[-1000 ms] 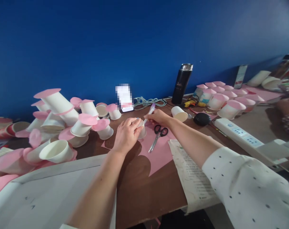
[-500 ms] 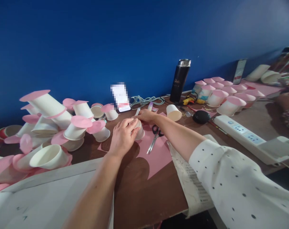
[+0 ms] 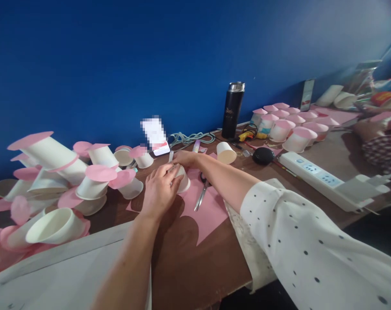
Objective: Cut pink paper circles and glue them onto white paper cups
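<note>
My left hand (image 3: 159, 187) is closed around an upside-down white paper cup (image 3: 184, 184), its fingers over the raised base. Just behind the cup, my right hand (image 3: 185, 159) has its fingers closed, and a slim white tube (image 3: 171, 156) sticks up at the fingertips. Its lower part is hidden. Beneath my right forearm, scissors (image 3: 201, 196) with black handles lie partly spread on a cut pink paper sheet (image 3: 211, 211). Another white paper cup (image 3: 226, 153) lies tipped beside the forearm.
Many pink-topped paper cups (image 3: 100, 183) are heaped at left, with more in rows (image 3: 284, 129) at right. A black flask (image 3: 233, 113), phone (image 3: 161, 147), black rounded object (image 3: 263, 156) and power strip (image 3: 311, 172) stand around. A co-worker's hand (image 3: 364, 129) shows far right.
The view has shifted slightly to the right, so most things sit farther left. Both hands stay at the cup, and the white tube remains at my right fingertips.
</note>
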Demonstrator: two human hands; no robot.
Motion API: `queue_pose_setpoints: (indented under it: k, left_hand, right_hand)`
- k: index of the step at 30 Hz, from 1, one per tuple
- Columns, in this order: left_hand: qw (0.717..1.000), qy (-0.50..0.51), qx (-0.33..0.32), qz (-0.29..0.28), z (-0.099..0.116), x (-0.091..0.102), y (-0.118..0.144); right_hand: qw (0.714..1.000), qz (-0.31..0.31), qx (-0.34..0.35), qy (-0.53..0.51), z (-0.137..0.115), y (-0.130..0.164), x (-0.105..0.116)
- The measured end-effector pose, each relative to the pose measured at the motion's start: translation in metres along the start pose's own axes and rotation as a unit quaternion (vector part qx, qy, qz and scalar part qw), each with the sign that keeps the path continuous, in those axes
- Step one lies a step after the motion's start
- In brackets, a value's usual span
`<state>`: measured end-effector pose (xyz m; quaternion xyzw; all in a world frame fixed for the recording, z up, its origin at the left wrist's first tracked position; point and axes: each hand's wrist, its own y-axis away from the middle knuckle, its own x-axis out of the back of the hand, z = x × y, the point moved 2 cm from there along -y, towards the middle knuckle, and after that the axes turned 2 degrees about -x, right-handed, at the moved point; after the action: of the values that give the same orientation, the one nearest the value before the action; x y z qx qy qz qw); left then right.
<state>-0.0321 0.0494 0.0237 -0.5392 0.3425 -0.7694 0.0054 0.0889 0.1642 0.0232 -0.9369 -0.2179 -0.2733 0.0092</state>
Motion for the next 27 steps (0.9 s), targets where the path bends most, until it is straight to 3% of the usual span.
queue_pose_setpoints:
  k: [4,6,8,12,17,21,27]
  left_hand:
    - [1.000,-0.004,0.003,-0.005,0.000,0.000,0.000]
    - [1.000,0.000,0.011,-0.010,-0.001,0.000,0.000]
    - [1.000,0.004,0.017,-0.022,-0.002,0.001,0.001]
    - [0.998,0.007,0.015,-0.054,-0.003,0.003,0.000]
    - [0.995,0.018,0.007,-0.093,-0.005,0.008,-0.002]
    - [0.992,0.034,0.027,-0.117,-0.005,0.011,-0.003]
    - [0.994,0.032,0.018,-0.102,-0.006,0.009,-0.003]
  right_hand:
    - [0.996,0.084,0.025,-0.024,0.004,0.027,0.017]
    - [0.984,0.159,0.084,-0.007,0.003,0.051,0.029]
    - [0.977,0.171,0.126,-0.011,0.000,0.078,0.038]
    - [0.977,0.163,0.135,0.008,-0.005,0.126,0.045]
    - [0.978,0.064,0.197,0.039,-0.004,0.153,0.021]
    - [0.949,0.036,0.256,0.182,-0.001,0.152,-0.012]
    - [0.907,0.046,0.198,0.368,-0.007,0.137,-0.040]
